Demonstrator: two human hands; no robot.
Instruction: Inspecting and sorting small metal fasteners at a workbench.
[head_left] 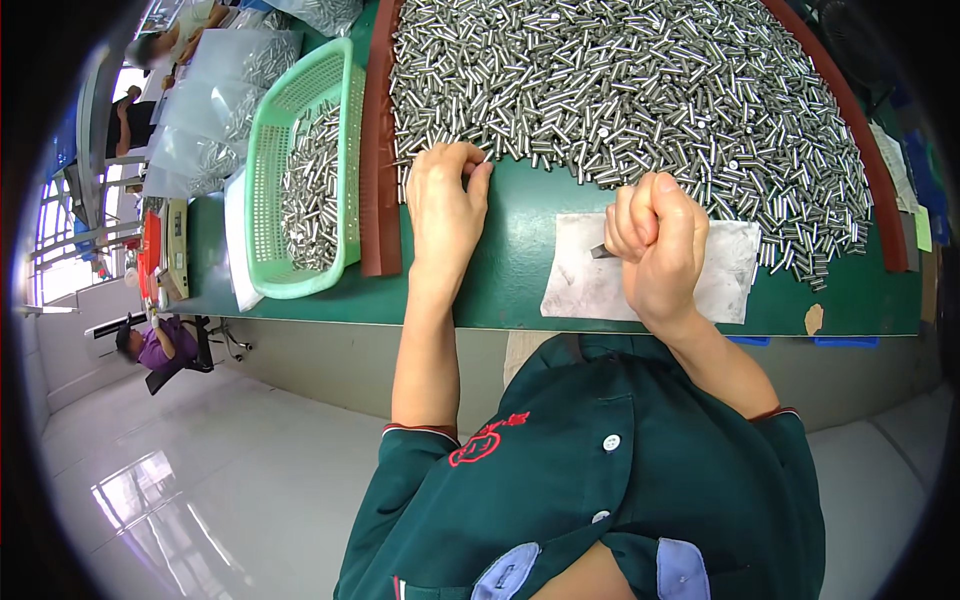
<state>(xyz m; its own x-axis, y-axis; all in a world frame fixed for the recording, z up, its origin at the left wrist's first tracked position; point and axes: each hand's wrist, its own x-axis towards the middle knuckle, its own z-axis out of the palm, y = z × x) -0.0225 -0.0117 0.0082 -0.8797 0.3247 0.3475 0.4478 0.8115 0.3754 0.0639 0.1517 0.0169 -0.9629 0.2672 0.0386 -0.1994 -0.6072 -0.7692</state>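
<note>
Most steel pins (620,90) are seemingly left on the green table (515,250), fewer being contained in the perforated basket (264,190); a grey metal piece (601,251) is clasped by the right hand (655,235), while any pin pinched by the left hand (445,205) cannot be confirmed.

Shiny, smooth metal pins (600,90) — plastic basket (300,287) — smooth, faintly glossy tabletop (520,225).
</note>
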